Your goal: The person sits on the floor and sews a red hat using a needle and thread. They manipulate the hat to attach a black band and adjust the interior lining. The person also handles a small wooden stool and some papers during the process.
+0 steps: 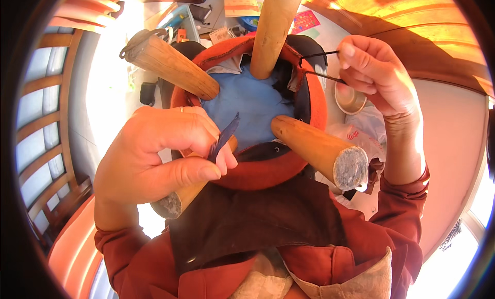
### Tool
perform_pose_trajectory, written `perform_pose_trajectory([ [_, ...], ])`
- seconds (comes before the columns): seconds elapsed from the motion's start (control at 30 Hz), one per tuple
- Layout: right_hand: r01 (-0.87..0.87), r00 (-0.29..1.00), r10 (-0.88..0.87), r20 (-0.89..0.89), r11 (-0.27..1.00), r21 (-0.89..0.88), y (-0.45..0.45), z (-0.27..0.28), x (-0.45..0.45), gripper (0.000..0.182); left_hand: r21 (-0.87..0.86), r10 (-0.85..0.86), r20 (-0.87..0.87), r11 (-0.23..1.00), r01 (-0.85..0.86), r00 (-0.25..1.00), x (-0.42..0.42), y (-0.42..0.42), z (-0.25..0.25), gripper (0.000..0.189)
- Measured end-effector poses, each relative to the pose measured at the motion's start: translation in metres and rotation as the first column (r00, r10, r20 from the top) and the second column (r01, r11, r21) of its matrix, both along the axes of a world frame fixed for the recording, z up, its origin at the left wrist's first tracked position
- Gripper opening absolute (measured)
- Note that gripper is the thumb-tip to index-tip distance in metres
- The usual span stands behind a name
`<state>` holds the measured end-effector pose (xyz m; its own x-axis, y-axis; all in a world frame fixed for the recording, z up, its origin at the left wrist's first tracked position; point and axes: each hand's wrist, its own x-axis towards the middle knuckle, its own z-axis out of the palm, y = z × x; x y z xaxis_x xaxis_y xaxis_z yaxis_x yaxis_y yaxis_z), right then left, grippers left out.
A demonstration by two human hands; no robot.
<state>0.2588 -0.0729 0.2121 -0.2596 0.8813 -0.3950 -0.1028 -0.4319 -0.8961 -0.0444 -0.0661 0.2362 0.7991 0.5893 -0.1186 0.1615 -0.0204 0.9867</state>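
Note:
An upturned round stool with several wooden legs [319, 148] stands before me, its blue underside [243, 102] showing. Orange-red padded fabric [267, 175] wraps its rim, with dark cloth along part of the inner edge. My left hand [162, 152], above the near left leg, pinches a dark blue strip [228, 134] between thumb and fingers. At the upper right, my right hand [377, 73] holds a black cord [323, 78] pulled out from the rim fabric in two strands. Dark brown cloth [259, 217] lies between the stool and my body.
Behind the stool, a clear plastic bin [185, 22] and small items lie on the floor. A metal bowl [350, 100] and plastic bags [363, 132] are at the right. A wooden slatted frame [50, 144] stands at the left, a wooden panel [425, 36] at the upper right.

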Motion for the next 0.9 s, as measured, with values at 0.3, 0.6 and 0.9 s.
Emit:
perform_pose_trajectory([
  [0.3, 0.188, 0.981, -0.195, 0.007, 0.955, 0.231, -0.006, 0.003, 0.002, 0.026, 0.768, -0.127, -0.071, 0.626, 0.135, 0.989, 0.005, -0.028, 0.022, 0.017],
  [0.6, -0.143, 0.975, 0.178, -0.134, 0.962, 0.233, 0.008, -0.007, -0.03, 0.028, 0.554, 0.012, 0.228, 0.82, -0.14, 0.974, -0.017, -0.102, -0.02, 0.01],
  [0.9, -0.158, 0.987, 0.158, 0.016, 0.965, 0.208, -0.003, -0.019, -0.038, 0.024, -0.113, 0.224, 0.149, 0.972, -0.208, 0.963, -0.043, -0.135, -0.047, 0.008],
])
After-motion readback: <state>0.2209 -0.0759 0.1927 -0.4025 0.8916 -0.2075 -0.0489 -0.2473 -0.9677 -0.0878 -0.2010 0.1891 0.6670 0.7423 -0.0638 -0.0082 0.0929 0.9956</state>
